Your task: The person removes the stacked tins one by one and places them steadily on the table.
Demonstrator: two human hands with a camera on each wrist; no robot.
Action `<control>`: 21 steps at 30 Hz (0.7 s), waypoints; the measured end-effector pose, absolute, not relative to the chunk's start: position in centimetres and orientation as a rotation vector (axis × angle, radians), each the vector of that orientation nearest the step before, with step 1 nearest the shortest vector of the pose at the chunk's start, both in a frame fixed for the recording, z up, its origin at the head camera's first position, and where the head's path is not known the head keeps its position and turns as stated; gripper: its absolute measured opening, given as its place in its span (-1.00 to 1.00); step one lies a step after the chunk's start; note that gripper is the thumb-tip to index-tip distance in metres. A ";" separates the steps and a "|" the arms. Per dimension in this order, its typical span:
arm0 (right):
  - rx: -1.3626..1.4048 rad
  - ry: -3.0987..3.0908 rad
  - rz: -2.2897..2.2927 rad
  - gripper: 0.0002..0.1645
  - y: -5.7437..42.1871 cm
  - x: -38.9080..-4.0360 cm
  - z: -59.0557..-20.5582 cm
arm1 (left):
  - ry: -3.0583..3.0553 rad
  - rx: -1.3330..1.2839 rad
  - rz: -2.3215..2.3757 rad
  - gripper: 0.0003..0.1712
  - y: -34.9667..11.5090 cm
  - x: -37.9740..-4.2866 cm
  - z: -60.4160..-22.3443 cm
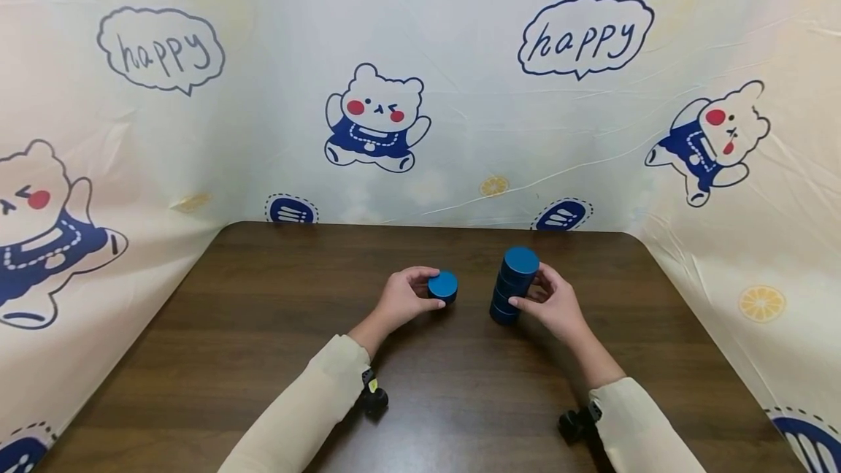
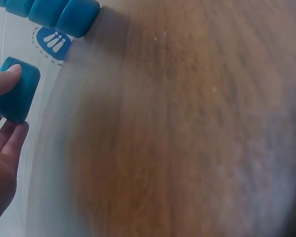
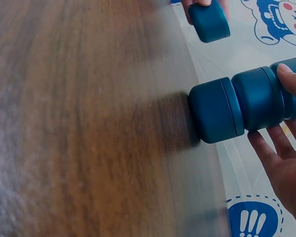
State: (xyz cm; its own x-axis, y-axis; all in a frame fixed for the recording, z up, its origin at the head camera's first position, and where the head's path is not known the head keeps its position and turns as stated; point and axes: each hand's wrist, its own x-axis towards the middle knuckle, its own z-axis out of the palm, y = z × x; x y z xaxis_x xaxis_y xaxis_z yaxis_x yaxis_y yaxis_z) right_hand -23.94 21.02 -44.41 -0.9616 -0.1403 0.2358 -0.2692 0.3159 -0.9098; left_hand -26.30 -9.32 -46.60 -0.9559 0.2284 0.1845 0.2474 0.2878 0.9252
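In the head view my left hand [image 1: 402, 299] pinches a single small round blue tin [image 1: 443, 286] between thumb and fingers. In the left wrist view this tin [image 2: 20, 94] appears held a little above the tabletop. To its right, several like tins make a stack [image 1: 514, 285], upright with a slight lean in the head view. My right hand [image 1: 555, 302] grips the stack from its right side, thumb in front and fingers behind. In the right wrist view the lowest tin [image 3: 217, 111] shows a lid seam, and its base meets the table. The right fingers partly hide the upper tins.
Both hands work over a dark brown wooden table [image 1: 276, 327]. A pale cloth printed with bears and "happy" bubbles [image 1: 460, 35] hangs behind it and along both sides. Each wrist carries a small black camera [image 1: 376, 401].
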 end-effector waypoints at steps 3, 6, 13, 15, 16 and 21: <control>0.381 -2.461 1.723 -0.15 21.1 -24.0 -44.5 | -2.528 -0.443 -1.830 -0.43 -9.3 -26.7 -47.1; 0.376 -2.460 1.725 -0.15 21.1 -24.0 -44.6 | -2.535 -0.423 -1.860 -0.43 -9.2 -27.0 -47.6; 0.393 -2.445 1.745 -0.18 20.6 -23.3 -43.6 | -2.540 -0.400 -1.873 -0.42 -8.9 -27.4 -48.1; 0.395 -2.447 1.738 -0.18 20.6 -23.3 -43.6 | -2.551 -0.407 -1.833 -0.43 -8.8 -27.5 -48.3; 0.394 -2.451 1.731 -0.18 20.7 -23.3 -43.6 | -2.554 -0.410 -1.823 -0.43 -8.7 -27.5 -48.3; 0.399 -2.448 1.711 -0.16 21.2 -24.0 -44.7 | -2.580 -0.424 -1.815 -0.43 -8.7 -27.6 -48.4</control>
